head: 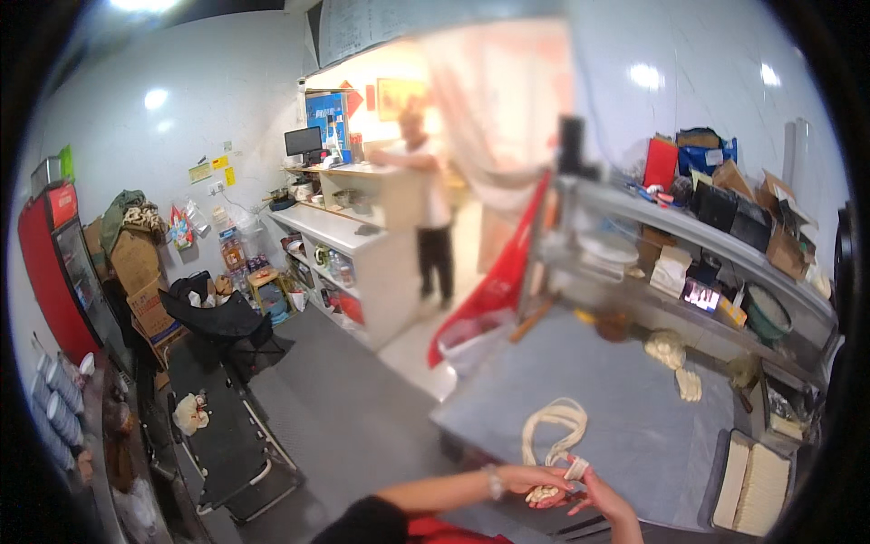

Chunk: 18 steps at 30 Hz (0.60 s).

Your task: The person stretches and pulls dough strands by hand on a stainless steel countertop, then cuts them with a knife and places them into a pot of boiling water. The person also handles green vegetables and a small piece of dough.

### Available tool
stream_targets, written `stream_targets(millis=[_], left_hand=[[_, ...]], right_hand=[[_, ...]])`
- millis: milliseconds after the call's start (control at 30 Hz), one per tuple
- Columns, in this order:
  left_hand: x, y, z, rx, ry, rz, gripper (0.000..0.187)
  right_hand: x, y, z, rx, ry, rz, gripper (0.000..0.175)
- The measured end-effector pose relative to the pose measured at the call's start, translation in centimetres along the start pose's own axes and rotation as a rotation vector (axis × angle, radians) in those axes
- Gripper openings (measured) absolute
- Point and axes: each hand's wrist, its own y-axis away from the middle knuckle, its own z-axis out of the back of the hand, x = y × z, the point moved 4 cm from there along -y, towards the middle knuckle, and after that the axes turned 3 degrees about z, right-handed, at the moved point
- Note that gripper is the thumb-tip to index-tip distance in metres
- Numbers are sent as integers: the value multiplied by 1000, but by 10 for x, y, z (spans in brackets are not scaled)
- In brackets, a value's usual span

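A loop of long pale dough strands [556,423] lies on the grey worktop [632,435] near its front edge, its ends running up to my hands. My left hand [540,481] reaches in from the left, wearing a pale band at the wrist, with strands of dough bunched under its fingers. Close against it at the right, my right hand [595,491] has the dough strands wrapped about its raised fingers. Further back on the worktop sit short dough pieces [688,385] and a pale dough heap [665,349].
A tray of pale dough sticks [754,483] stands at the worktop's right. A wooden rolling pin [531,321] lies at the far left corner beside a red cloth [489,306]. Behind the counter end stands a person [428,197]. A black folding cot [238,435] occupies the floor at left.
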Motion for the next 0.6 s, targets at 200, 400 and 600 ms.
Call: stream_targets(millis=[200,400,600], left_hand=[[-43,-16,-20,80,205,-123,48],[-113,-31,-42,51,189,-118,51],[-198,-32,-53,75,155,-192,52]], right_hand=[[3,58,52,-301,175,3,50],[-12,-18,8,-277,219,226,53],[-32,-98,17,-356,1068,469,72]])
